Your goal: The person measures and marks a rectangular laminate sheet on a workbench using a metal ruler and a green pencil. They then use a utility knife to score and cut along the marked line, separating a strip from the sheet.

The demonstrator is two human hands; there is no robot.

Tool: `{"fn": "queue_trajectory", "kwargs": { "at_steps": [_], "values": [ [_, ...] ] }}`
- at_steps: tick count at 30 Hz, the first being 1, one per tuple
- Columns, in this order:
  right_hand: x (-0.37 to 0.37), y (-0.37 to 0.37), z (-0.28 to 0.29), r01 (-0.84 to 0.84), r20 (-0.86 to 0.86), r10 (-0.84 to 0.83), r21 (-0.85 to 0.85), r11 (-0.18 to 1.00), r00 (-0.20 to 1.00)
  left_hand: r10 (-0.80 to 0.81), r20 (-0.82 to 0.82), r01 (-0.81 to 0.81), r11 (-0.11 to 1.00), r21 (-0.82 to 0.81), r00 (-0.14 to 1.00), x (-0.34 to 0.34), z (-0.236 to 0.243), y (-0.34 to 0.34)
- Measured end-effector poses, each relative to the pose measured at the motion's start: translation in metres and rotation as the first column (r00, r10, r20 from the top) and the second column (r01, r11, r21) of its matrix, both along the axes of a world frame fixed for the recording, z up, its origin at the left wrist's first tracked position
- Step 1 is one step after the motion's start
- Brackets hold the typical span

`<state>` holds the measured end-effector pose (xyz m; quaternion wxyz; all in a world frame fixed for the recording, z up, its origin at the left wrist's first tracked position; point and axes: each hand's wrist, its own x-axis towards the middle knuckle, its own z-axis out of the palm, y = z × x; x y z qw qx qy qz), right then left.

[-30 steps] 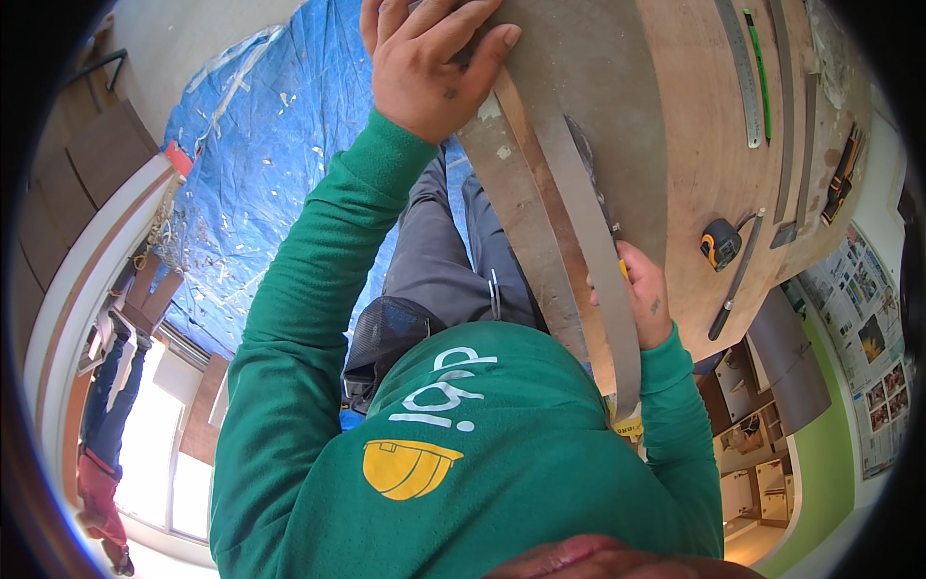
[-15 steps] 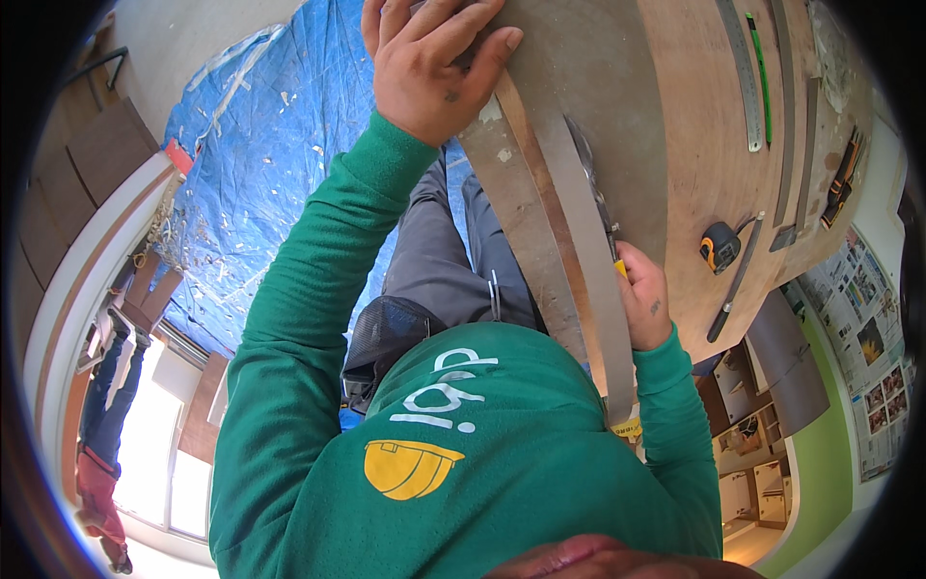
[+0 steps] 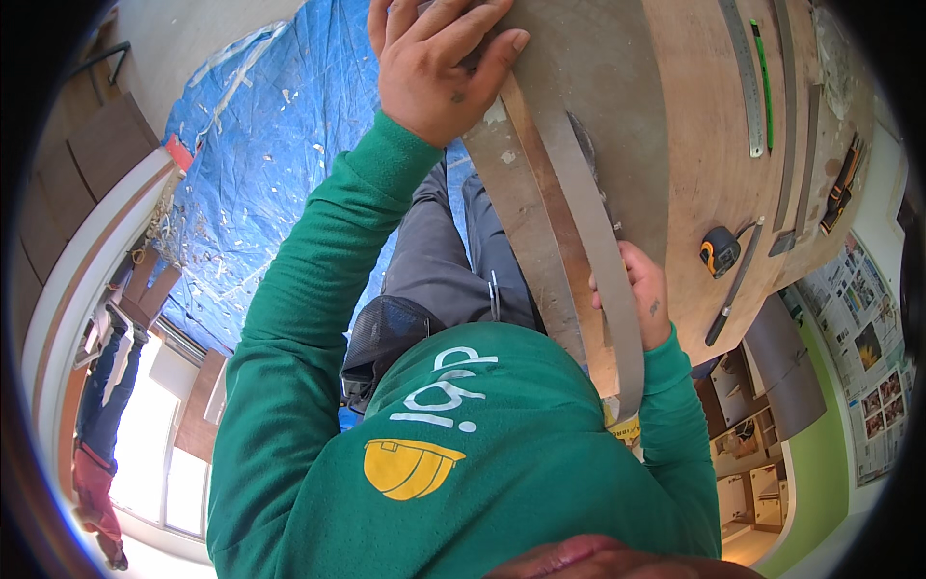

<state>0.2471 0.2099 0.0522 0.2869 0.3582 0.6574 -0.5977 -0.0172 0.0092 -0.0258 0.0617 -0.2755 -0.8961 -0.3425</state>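
Note:
My left hand (image 3: 439,72) lies flat with fingers spread on the grey-brown laminate sheet (image 3: 622,106) at the top. A long, narrow strip (image 3: 585,207) of the sheet curves toward my body and lifts at its near end. Wrapped around the near end of dark metal snips (image 3: 582,140), my right hand (image 3: 644,294) is beside the strip, with fingertips showing on its other side. The handles are hidden by the hand and strip. Only part of the dark blade shows, at the sheet's edge next to the strip.
On the wooden table (image 3: 709,154) to the right lie a steel ruler (image 3: 745,77), a green pencil (image 3: 763,87), a tape measure (image 3: 720,251), a thin dark tool (image 3: 736,280) and an orange-black cutter (image 3: 842,183). A blue tarp (image 3: 260,174) covers the floor at left. Another person (image 3: 99,434) stands far left.
My right hand has shifted slightly, and its fingertips now show left of the strip. The strip bulges more to the right over the snips, hiding their yellow part. My left hand has barely moved.

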Motion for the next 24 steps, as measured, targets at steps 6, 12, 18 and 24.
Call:
{"fn": "queue_trajectory", "kwargs": {
  "at_steps": [6, 12, 18, 24],
  "values": [
    [-0.015, -0.002, 0.013, -0.105, -0.062, 0.111, 0.088, 0.991, 0.992, 0.004, 0.016, -0.004, 1.0, -0.013, 1.0, 0.001, 0.002, 0.0],
    [-0.016, -0.003, 0.007, -0.102, -0.029, 0.104, 0.065, 0.993, 0.994, 0.006, -0.003, -0.006, 1.0, 0.01, 1.0, 0.0, -0.004, -0.001],
    [-0.012, 0.001, 0.004, -0.016, -0.008, 0.016, -0.034, 0.999, 1.0, 0.005, -0.005, -0.005, 1.0, 0.017, 1.0, -0.001, -0.005, -0.001],
    [-0.006, 0.006, -0.001, -0.074, -0.018, 0.074, 0.001, 0.997, 0.997, 0.007, -0.022, -0.006, 0.999, 0.032, 1.0, 0.0, -0.008, -0.001]
  ]
}}
